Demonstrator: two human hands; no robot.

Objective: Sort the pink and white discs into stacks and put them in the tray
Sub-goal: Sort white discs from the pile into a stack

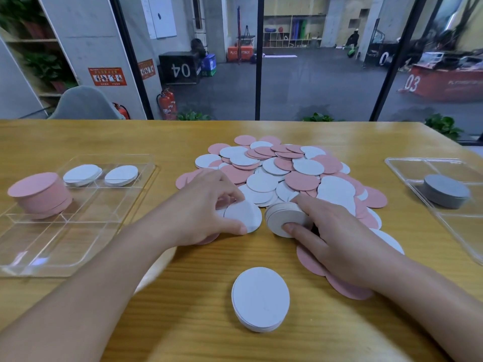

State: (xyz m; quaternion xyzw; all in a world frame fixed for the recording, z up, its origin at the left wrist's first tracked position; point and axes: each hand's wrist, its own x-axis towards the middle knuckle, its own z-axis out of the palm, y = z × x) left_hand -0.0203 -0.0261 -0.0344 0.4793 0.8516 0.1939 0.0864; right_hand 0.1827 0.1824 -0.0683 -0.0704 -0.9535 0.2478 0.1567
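We are partway, by our reckoning; a pink stack and two short white stacks sit in the left tray, another white stack waits on the table, and the mixed heap of discs remains large; our left hand pinches one white disc, our right hand clamps a tilted white stack; a second tray holds a grey stack; loose discs crowd both wrists.
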